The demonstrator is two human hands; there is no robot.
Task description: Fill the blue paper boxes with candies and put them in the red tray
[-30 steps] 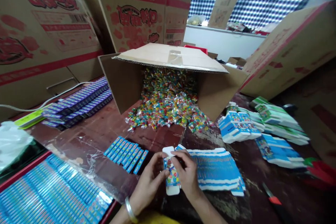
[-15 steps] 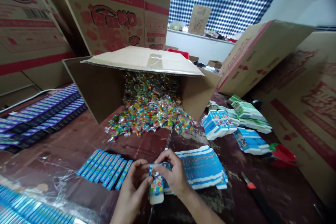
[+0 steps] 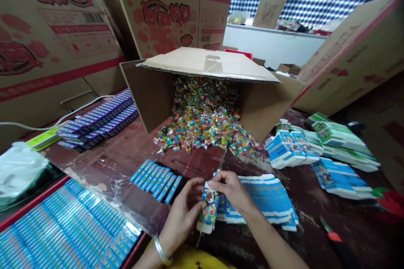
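Observation:
Both my hands hold a small printed carton point(image 3: 207, 213) upright just above the table's near edge. My left hand point(image 3: 183, 214) wraps its lower left side, fingers curled. My right hand point(image 3: 229, 191) pinches the carton's top end with closed fingers. Right behind my right hand lies a fanned stack of flat blue-and-white carton blanks point(image 3: 268, 201). To the left of my hands stands a short row of filled blue cartons point(image 3: 156, 180).
A big cardboard box point(image 3: 202, 71) lies on its side, spilling wrapped candies point(image 3: 202, 128). A red tray of blue cartons point(image 3: 67, 227) sits near left, purple cartons point(image 3: 97, 119) far left, folded cartons point(image 3: 292, 149) right, a red-handled knife point(image 3: 331, 235) near right. Tall boxes surround the table.
The camera swung back to the left. My hands have turned the small carton a little and my right fingers have shifted onto its top end.

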